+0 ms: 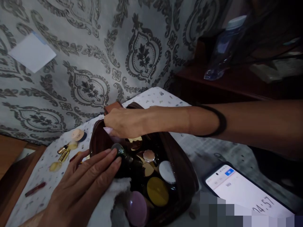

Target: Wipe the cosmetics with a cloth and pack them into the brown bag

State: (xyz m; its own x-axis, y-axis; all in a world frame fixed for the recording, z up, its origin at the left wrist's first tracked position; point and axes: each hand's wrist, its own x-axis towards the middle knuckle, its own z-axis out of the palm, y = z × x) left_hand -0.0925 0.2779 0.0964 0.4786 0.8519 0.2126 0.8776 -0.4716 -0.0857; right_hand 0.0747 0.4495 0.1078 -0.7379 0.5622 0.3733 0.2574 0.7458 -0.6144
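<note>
**A bare right forearm with one black band**

The right forearm [165, 118] shows no sleeve as far as the frame reaches, and a thin, smooth black band [222, 121] circles it snugly, sitting slightly aslant. Tendons and veins stand out faintly on the back of the right hand [125, 123]. The left hand [80, 189] is bare too, with short, rounded fingernails [108, 151]. Dark blurred strands [267, 28] cross the top right corner, too out of focus to tell whether they are hair.
</note>
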